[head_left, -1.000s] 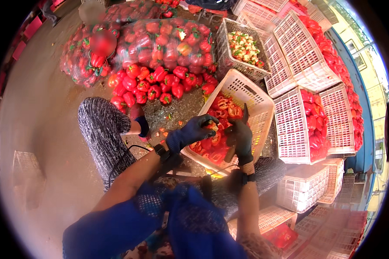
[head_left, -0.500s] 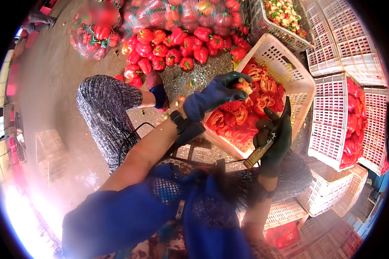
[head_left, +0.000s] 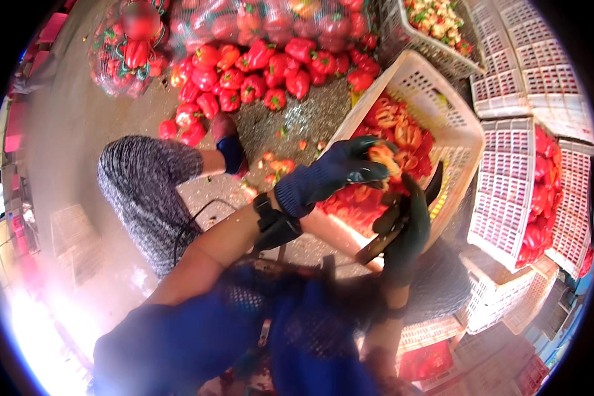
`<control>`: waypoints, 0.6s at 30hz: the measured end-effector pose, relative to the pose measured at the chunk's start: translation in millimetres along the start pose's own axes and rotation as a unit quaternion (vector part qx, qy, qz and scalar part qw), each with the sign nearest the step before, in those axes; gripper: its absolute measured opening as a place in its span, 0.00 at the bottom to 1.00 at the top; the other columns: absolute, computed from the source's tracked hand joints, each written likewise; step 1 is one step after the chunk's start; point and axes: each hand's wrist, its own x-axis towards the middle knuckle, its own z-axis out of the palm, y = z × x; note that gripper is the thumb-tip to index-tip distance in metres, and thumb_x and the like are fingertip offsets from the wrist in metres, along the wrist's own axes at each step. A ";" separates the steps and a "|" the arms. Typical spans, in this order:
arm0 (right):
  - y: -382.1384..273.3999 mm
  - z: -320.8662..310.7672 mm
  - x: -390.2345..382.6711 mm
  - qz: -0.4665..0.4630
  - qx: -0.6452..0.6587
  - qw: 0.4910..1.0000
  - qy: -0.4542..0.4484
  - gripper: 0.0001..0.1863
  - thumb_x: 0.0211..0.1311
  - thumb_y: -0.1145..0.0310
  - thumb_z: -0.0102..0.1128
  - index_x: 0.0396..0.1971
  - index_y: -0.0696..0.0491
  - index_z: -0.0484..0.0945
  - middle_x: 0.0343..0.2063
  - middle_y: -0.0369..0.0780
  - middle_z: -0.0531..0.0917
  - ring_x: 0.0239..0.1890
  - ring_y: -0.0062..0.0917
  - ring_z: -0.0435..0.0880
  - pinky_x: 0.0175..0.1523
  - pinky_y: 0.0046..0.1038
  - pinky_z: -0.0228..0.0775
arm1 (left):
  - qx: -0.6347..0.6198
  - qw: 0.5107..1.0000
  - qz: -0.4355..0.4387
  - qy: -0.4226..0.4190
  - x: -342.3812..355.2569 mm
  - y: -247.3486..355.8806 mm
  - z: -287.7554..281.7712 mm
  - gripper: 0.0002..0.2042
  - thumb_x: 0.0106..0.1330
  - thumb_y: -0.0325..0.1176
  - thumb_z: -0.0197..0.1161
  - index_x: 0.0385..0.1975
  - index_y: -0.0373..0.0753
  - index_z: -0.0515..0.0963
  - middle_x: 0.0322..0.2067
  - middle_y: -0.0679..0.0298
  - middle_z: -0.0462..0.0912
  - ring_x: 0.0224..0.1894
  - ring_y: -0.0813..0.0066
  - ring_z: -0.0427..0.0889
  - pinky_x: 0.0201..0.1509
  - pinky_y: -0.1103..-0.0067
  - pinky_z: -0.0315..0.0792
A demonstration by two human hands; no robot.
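Note:
My left hand (head_left: 350, 173), in a dark glove, is closed on a pale orange piece of cut bell pepper (head_left: 384, 158) above the crate. Close beside it is my right hand (head_left: 408, 231), also gloved, with its fingers bent round a tool with a brown handle (head_left: 375, 248); its blade cannot be made out. Below both hands, a pale plastic crate (head_left: 465, 122) holds many red pepper halves and pieces (head_left: 353, 206). My hands hide part of these pieces.
Whole red peppers (head_left: 254, 89) lie heaped on the floor beyond my foot, in front of a full net bag (head_left: 224, 30). A crate of pale cores and trimmings (head_left: 439, 25) stands at the far right. Crates of peppers (head_left: 501, 191) are stacked at right.
My left hand has moved down and right, bringing the pepper piece closer to my right hand. My right hand has shifted slightly left and down. The whole view has tilted a little.

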 end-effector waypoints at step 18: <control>9.5 13.1 -3.4 0.131 0.199 0.971 0.010 0.27 0.73 0.55 0.43 0.68 0.46 0.59 0.33 0.42 0.81 0.24 0.20 0.78 0.21 0.18 0.68 | 0.397 0.865 0.214 0.219 182.9 -4.0 -124.2 0.19 0.61 0.34 0.64 0.51 0.35 0.75 0.44 0.56 0.82 0.45 0.70 0.80 0.50 0.75 0.75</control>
